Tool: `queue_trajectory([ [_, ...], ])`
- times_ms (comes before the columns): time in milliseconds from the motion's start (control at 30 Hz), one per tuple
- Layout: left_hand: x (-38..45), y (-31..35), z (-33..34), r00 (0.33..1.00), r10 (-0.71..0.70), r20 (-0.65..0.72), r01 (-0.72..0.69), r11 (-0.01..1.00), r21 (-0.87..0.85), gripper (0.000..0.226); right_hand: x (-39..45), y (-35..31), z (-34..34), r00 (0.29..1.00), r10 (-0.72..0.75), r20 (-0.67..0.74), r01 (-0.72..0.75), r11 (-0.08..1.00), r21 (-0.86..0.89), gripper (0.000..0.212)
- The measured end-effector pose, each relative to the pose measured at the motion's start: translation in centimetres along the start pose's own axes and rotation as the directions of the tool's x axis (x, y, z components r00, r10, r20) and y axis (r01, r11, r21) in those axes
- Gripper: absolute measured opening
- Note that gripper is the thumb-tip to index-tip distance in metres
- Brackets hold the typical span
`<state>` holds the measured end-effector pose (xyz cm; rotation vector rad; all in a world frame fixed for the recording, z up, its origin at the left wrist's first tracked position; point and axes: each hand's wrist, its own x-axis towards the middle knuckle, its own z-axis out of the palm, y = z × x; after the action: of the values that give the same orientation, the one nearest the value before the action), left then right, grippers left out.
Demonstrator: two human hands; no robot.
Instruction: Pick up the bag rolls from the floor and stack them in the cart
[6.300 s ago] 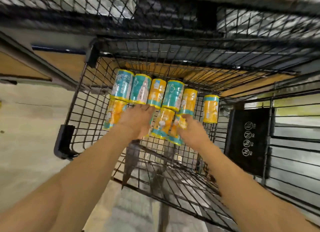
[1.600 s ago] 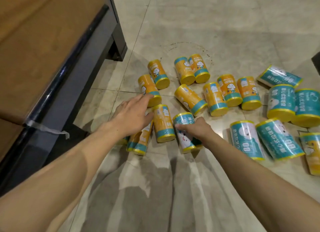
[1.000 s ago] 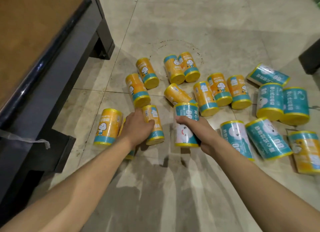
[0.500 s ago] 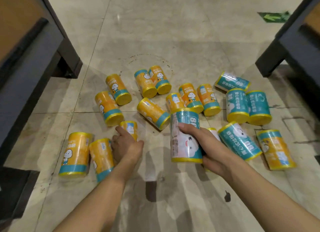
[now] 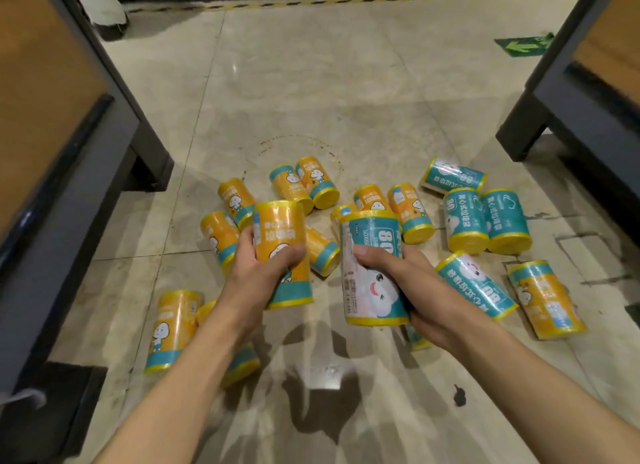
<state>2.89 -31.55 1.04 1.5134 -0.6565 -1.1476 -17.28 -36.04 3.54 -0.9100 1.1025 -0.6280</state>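
Observation:
My left hand [image 5: 258, 276] grips an orange bag roll [image 5: 282, 235] with a teal band, held upright above the floor. My right hand [image 5: 412, 283] grips a larger teal bag roll [image 5: 372, 266] with a white cartoon face, also lifted and upright. Several more orange rolls [image 5: 304, 183] and teal rolls [image 5: 485, 221] lie scattered on the tiled floor behind and beside my hands. One orange roll [image 5: 171, 328] lies at the lower left by my left forearm. The cart is out of view.
A dark-framed shelf unit with a brown panel [image 5: 69, 172] stands along the left. Another shelf unit [image 5: 588, 93] stands at the right. A green arrow sticker [image 5: 521, 44] marks the floor at the far right. Dark spots stain the tiles near my arms.
My left hand has closed on an orange roll and lifted it off the floor. My right hand has raised the teal roll higher. The view has tilted up.

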Motion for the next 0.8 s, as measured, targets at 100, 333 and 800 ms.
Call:
queue_trajectory([
  [100,-2.8,6.2,-0.2,0.998,0.067,0.015,-0.066,0.997,-0.041,0.067,-2.3,-3.5,1.6,0.999,-0.039,-0.011,0.039,0.999,0.037,0.056],
  [333,-11.4,25.0,-1.0,0.994,0.096,0.056,-0.097,0.995,0.025,0.061,-12.9,-19.6,6.1,0.995,-0.098,0.014,0.096,0.990,0.101,0.045],
  [800,-36.3,73.3,1.7,0.954,0.269,0.130,-0.268,0.963,-0.025,0.062,-47.2,-61.8,11.8,0.983,-0.182,0.031,0.177,0.976,0.128,0.047],
])
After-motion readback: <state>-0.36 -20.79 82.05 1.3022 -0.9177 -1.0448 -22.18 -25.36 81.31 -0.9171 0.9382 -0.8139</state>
